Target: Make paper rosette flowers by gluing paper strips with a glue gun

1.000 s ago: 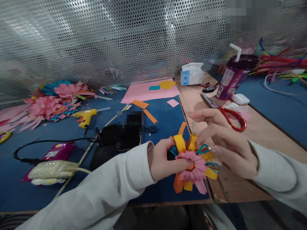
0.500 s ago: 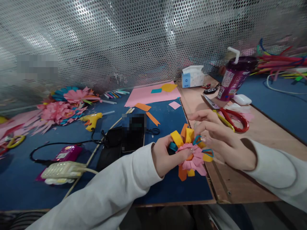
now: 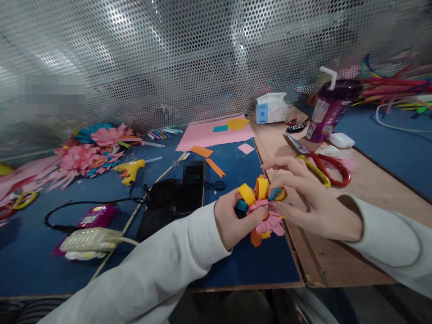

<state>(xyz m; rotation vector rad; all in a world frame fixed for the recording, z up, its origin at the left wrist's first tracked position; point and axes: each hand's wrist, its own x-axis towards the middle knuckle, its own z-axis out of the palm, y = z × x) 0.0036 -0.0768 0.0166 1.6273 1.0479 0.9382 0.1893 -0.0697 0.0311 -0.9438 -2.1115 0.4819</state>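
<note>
A paper flower (image 3: 270, 223) with a fringed pink centre, yellow and blue looped petals and orange strips is held above the blue table. My left hand (image 3: 234, 219) grips it from the left, thumb pressed over the pink centre and the other fingers hidden behind. From the right, my right hand (image 3: 313, 202) has its thumb at the edge of the pink fringe, beside a small blue loop (image 3: 276, 194). Its middle finger bends over the petals near that loop, while the index finger stretches out above, touching nothing.
Red-and-yellow scissors (image 3: 329, 168) lie beyond my right hand, near a purple cup (image 3: 329, 112) with a straw. A black phone (image 3: 189, 189), a yellow glue gun (image 3: 131, 171) and a power strip (image 3: 89, 240) are left. Pink paper (image 3: 202, 135) lies at the back, before a perforated metal panel (image 3: 202, 58).
The paper flower has tipped and shifted slightly left in my left hand. My right thumb has moved left and in against the pink fringe; the blue loops have shifted.
</note>
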